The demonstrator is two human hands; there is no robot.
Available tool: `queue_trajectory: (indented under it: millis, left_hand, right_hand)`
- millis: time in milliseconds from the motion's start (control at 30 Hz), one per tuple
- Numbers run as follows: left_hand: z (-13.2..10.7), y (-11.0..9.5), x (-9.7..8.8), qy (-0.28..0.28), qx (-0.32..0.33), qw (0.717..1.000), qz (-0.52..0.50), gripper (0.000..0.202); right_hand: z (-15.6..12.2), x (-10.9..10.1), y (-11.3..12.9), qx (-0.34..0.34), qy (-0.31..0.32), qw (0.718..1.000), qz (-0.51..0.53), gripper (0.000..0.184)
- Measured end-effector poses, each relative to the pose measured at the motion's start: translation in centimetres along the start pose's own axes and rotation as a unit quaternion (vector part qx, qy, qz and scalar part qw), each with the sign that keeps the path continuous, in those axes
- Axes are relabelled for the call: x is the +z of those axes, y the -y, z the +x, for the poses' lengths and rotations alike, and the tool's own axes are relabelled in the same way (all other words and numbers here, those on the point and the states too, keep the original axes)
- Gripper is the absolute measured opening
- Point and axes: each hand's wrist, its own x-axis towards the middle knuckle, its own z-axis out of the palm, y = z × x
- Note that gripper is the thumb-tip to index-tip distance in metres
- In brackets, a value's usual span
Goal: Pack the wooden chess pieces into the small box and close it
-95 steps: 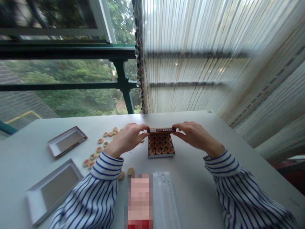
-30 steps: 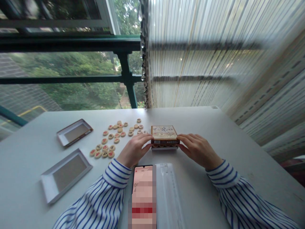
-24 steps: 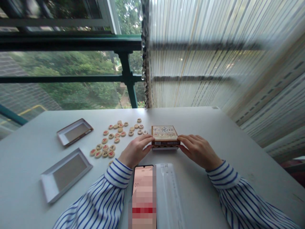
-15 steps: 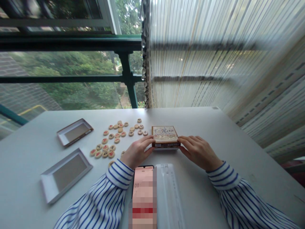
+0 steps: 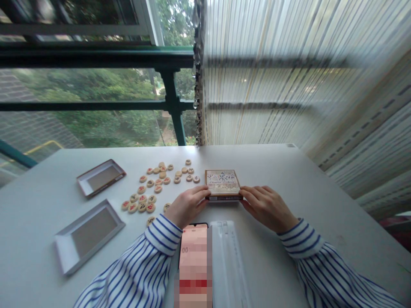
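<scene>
A Chinese chess box (image 5: 223, 182) with printed characters on its lid lies flat on the white table. My left hand (image 5: 189, 204) grips its near left corner, fingertips on the lid and thumb at the side. At the near right corner, my right hand (image 5: 268, 207) holds the box the same way. Round wooden xiangqi pieces (image 5: 142, 199) with red or dark characters lie scattered to the left of the box. Some show a plain face. My left hand and sleeve partly cover the nearest pieces.
Two open, shallow box parts lie at the left: a brown-edged tray (image 5: 101, 177) farther off and a larger white tray (image 5: 90, 235) nearer. A phone (image 5: 194, 239) and a clear plastic case (image 5: 227, 261) lie between my forearms. Behind the table hang string curtains (image 5: 276, 85).
The lid of the chess box has gone down, so its front side looks lower and the pale strip beneath it is mostly gone. Both hands stay at the same corners.
</scene>
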Motion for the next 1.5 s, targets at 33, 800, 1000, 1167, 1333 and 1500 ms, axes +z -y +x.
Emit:
queue_trajectory:
  millis: [33,800,1000,1167,1333,1500]
  left_hand:
    - [0.00,-0.02,0.00,0.001,0.001,1.000,0.001,0.022]
    - [0.17,-0.49,0.01,0.053,-0.002,0.998,0.042,0.019]
    - [0.35,-0.61,0.01,0.026,0.004,0.997,0.070,0.023]
    - [0.36,-0.53,0.15,0.021,-0.002,0.997,0.070,0.022]
    - [0.40,-0.47,0.20,0.025,-0.008,0.997,0.067,0.021]
    - [0.55,-0.35,0.24,0.023,-0.015,0.998,0.063,0.020]
  right_hand:
    - [-0.02,0.02,0.03,-0.001,-0.001,1.000,-0.002,0.020]
    - [-0.28,0.17,0.65,-0.002,0.030,1.000,-0.002,0.018]
    - [-0.25,0.50,0.60,0.007,0.013,1.000,0.009,0.022]
    - [-0.28,0.76,0.41,-0.004,0.017,1.000,0.008,0.020]
    - [-0.22,0.71,0.40,0.001,0.029,1.000,0.011,0.021]
    - [-0.23,0.78,0.41,0.007,0.021,1.000,0.020,0.021]
